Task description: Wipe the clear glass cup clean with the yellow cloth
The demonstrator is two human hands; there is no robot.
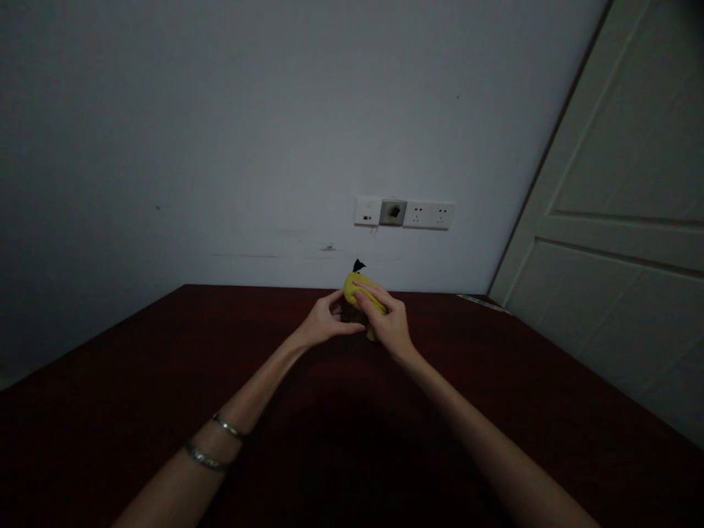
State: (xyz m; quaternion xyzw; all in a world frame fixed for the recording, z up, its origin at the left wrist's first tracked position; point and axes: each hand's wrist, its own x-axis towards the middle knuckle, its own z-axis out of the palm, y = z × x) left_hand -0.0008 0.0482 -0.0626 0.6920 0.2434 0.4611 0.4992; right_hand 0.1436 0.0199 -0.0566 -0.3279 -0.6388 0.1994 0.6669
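My right hand is closed around a yellow cloth, its fingers pressing the cloth onto a dark brown object. A fold of the cloth hangs below the fingers. On the left, my left hand curves around the lower part of that object, thumb in front and fingers behind. A black pointed piece sticks up above the cloth; whether it belongs to the brown object I cannot tell. Most of the object is hidden by the cloth and both hands, so its kind does not show.
The dark red table reaches back to a pale wall. Several socket plates sit on the wall above its far edge. A panelled door stands at the right, and a flat strip lies at the back right corner.
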